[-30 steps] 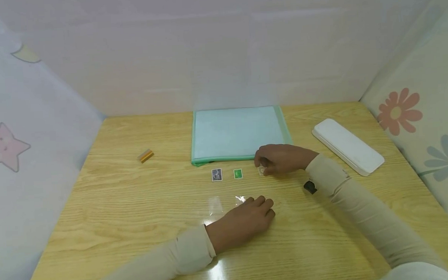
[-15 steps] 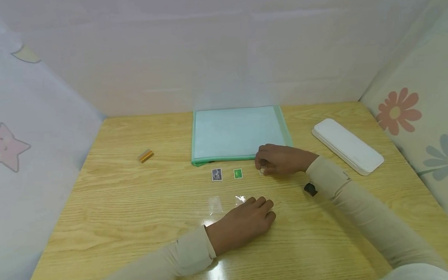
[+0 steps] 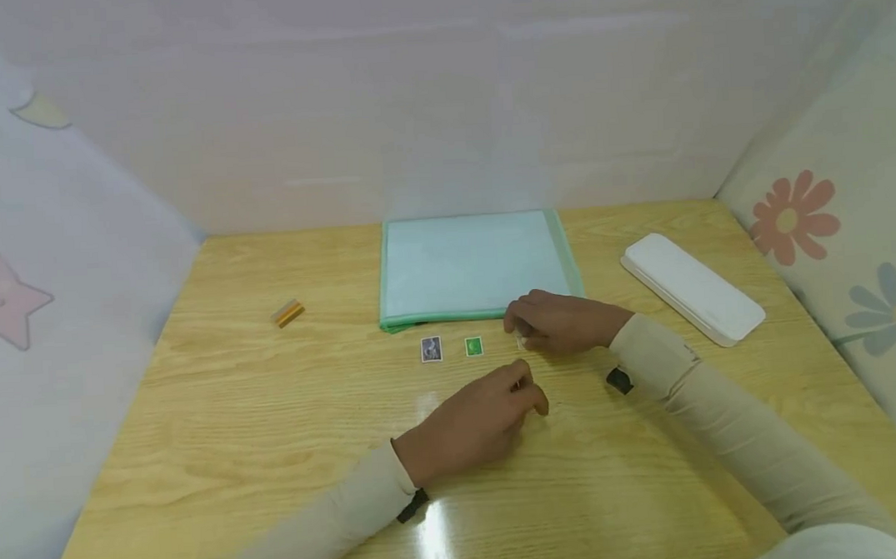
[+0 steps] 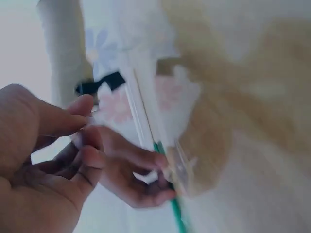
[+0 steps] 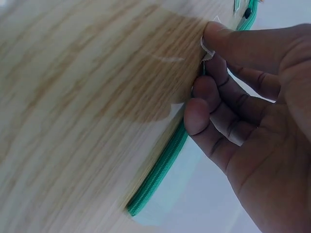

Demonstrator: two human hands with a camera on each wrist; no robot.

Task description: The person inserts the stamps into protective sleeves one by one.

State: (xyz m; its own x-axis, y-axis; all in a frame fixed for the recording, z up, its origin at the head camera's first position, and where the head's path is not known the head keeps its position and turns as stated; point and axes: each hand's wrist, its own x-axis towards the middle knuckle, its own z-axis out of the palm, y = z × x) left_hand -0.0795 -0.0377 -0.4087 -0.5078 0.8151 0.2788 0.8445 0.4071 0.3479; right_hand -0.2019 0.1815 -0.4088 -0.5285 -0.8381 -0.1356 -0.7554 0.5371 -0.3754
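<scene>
In the head view my right hand (image 3: 564,320) is just in front of the teal folder, holding a small pale postage stamp (image 3: 521,341). The right wrist view shows the white perforated edge of that stamp (image 5: 208,51) pinched between thumb and fingertips, close to the tabletop. Nearer to me, my left hand (image 3: 473,422) is raised with thumb and fingertips together. They pinch a small clear plastic sleeve (image 4: 91,119), which shows faintly in the left wrist view. A dark grey stamp (image 3: 432,349) and a green stamp (image 3: 473,347) lie flat in a row left of my right hand.
At the back lies a pale-blue zip folder (image 3: 473,266) with green edging. A white case (image 3: 692,290) rests at an angle on the right. Some small orange-and-grey strips (image 3: 288,313) sit on the left. Another clear sleeve (image 3: 427,403) is partly hidden behind my left hand.
My left hand has lifted from the table and moved slightly forward, its fingertips now drawn together on the clear sleeve. The right hand stays at the pale stamp, nearly still.
</scene>
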